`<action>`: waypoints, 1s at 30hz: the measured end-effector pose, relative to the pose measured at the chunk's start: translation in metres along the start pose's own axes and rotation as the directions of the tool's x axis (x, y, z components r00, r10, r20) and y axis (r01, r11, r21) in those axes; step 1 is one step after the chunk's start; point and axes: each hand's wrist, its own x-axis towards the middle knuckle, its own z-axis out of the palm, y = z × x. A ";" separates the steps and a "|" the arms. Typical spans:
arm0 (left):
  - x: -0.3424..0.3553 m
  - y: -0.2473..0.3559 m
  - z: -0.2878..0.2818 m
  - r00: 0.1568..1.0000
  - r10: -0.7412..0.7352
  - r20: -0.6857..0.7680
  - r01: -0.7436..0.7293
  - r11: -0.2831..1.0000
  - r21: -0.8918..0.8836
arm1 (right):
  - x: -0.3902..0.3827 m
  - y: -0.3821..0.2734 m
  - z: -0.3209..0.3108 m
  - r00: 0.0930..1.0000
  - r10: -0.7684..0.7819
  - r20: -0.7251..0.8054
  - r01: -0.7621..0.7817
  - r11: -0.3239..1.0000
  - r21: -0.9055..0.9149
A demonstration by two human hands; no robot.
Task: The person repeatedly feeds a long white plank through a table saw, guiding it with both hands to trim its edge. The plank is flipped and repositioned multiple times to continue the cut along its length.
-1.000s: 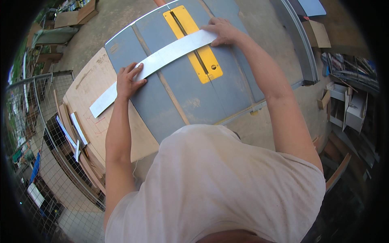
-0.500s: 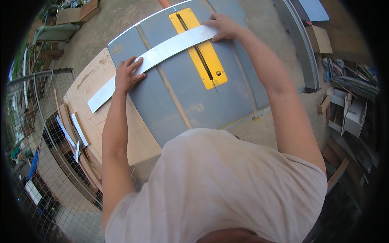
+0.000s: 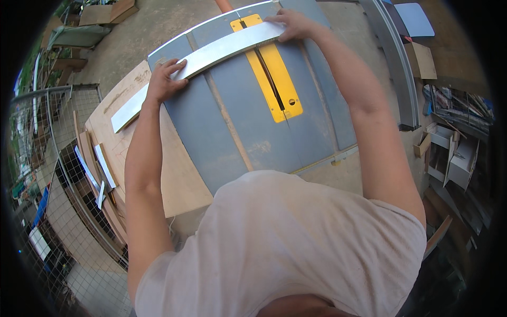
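A long white board strip (image 3: 216, 53) lies slantwise across the grey table saw top (image 3: 232, 153), passing over the far part of the yellow insert plate (image 3: 284, 100) with its dark slot. My left hand (image 3: 165, 82) is on the strip left of its middle, fingers over the top and thumb at the near edge. At the strip's right end, my right hand (image 3: 293, 25) grips it with thumb and fingers. The strip's left part reaches over a light wooden panel (image 3: 177, 174) beside the saw top. Whether the blade stands up under the strip I cannot tell.
A wire mesh fence (image 3: 68, 174) stands at the left, with wood offcuts (image 3: 104, 165) beside it. To the right runs a long grey metal beam (image 3: 393, 68), and farther right are a cardboard box (image 3: 421, 61) and white box-like pieces (image 3: 460, 158).
Both hands and the strip have shifted a little away from me across the saw top, uncovering more of the yellow plate's near part. The view has also shifted slightly.
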 end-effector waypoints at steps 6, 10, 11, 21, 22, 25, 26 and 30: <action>-0.032 0.028 -0.031 0.937 -0.085 0.338 0.236 0.868 -0.436 | -0.052 -0.014 -0.057 0.947 0.016 0.322 -0.132 0.930 0.342; -0.064 0.057 -0.027 0.861 -0.081 0.502 0.392 0.736 -0.553 | -0.103 -0.015 -0.062 0.892 -0.010 0.452 -0.276 0.781 0.561; -0.070 0.059 -0.023 0.844 -0.069 0.532 0.411 0.719 -0.561 | -0.114 -0.014 -0.063 0.884 -0.024 0.467 -0.295 0.747 0.596; -0.151 0.099 0.030 0.980 0.049 0.190 0.009 0.956 -0.294 | -0.216 -0.036 -0.029 0.979 0.024 0.204 -0.043 0.995 0.088; -0.159 0.097 0.043 0.989 0.060 0.136 -0.029 0.974 -0.223 | -0.222 -0.043 -0.026 0.973 0.049 0.225 -0.070 0.994 0.085; -0.172 0.084 0.076 0.990 0.143 0.011 -0.143 0.990 -0.020 | -0.227 -0.042 0.007 0.992 -0.017 0.125 0.014 1.000 0.023; -0.175 0.082 0.084 0.987 0.159 -0.013 -0.158 0.987 0.038 | -0.227 -0.043 0.017 0.993 -0.025 0.114 0.023 1.000 0.016; -0.176 0.080 0.096 0.971 0.196 -0.138 -0.179 0.976 0.126 | -0.222 -0.037 0.037 0.996 -0.050 0.074 0.047 0.998 0.038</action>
